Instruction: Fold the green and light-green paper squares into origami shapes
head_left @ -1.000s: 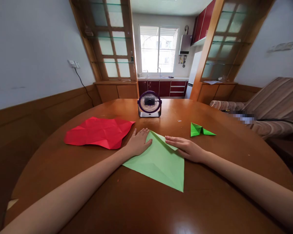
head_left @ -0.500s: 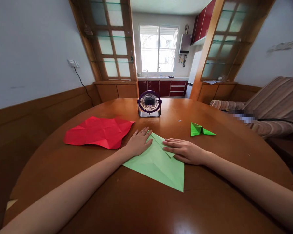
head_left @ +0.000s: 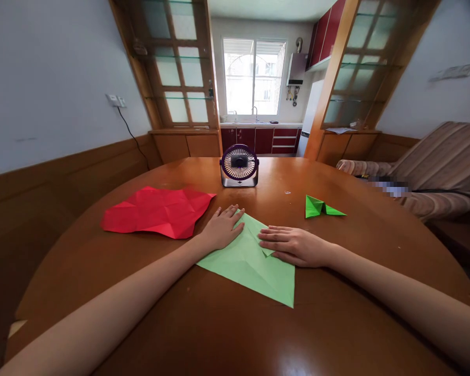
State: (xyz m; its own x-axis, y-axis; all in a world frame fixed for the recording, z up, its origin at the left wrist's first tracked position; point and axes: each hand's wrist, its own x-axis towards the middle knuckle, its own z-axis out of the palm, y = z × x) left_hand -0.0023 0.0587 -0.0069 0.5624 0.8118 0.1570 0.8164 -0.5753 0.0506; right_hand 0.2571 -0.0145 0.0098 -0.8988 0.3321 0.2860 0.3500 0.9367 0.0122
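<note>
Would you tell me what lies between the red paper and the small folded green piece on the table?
In the head view, the left hand and the light green sheet's far tip lie there.

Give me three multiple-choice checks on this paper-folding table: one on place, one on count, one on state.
1. Where is the small purple fan?
A. Beyond the hands, near the table's middle
B. On the red sheet
C. At the near table edge

2. How many green paper pieces lie on the wooden table?
A. One
B. Two
C. Four

3. How does the red paper sheet lie?
A. Rolled into a tube
B. Opened out and creased
C. Held in a hand

Answers:
1 A: it stands past the left hand and right hand.
2 B: the light green sheet under both hands, plus a small folded green piece to the right.
3 B: it lies spread out, crease lines showing, untouched.
</note>
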